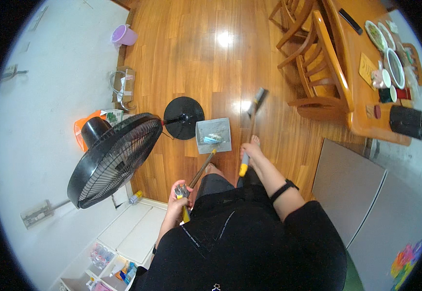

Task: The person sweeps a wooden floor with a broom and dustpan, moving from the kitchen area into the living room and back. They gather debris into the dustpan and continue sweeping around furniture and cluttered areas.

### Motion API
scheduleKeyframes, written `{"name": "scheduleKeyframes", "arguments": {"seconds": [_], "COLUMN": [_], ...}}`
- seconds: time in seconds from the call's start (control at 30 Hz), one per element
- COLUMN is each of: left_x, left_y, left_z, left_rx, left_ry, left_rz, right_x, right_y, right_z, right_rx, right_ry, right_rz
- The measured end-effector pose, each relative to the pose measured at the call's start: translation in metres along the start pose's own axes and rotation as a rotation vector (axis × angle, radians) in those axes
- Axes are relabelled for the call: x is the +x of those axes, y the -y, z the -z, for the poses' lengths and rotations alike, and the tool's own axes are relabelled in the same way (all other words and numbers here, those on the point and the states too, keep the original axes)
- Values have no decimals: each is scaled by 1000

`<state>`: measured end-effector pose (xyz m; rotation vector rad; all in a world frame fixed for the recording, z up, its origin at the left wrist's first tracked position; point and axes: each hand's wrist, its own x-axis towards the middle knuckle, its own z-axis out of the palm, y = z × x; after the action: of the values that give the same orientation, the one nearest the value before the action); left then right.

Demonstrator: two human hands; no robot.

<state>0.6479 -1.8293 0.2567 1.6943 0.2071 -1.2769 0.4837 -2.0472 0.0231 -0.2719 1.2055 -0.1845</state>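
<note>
My left hand [177,200] is closed round the upper end of a dustpan's long handle [201,169], which has grey and yellow fittings. The grey dustpan [223,128] lies on the floor ahead of my feet. Inside it are a light blue piece and some pale debris [215,137]. My right hand [253,151] grips a broom [245,162] by its grey and yellow handle. Its dark-and-grey head [257,101] points ahead and slightly right, past the dustpan. The head is blurred, and I cannot tell if it touches the floor.
A black standing fan [119,162] leans into view at the left, its round base [184,118] beside the dustpan. A purple bin [124,35] and a cardboard box [123,87] stand along the left wall. Wooden chairs [320,72] and a laden table [366,104] are at the right.
</note>
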Motion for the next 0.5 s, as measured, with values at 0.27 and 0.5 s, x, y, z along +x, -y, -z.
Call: {"name": "scheduleKeyframes", "arguments": {"seconds": [0.27,0.5], "left_x": [27,61], "left_y": [-50,-126], "left_z": [-38,-17], "left_rx": [-82,-217], "left_ry": [25,101], "left_rz": [-51,-42], "right_x": [57,7], "right_y": [137,138], "right_z": [-46,-135], "right_rx": [-254,-222], "right_ry": [160,-141], "right_rz": [77,23]}}
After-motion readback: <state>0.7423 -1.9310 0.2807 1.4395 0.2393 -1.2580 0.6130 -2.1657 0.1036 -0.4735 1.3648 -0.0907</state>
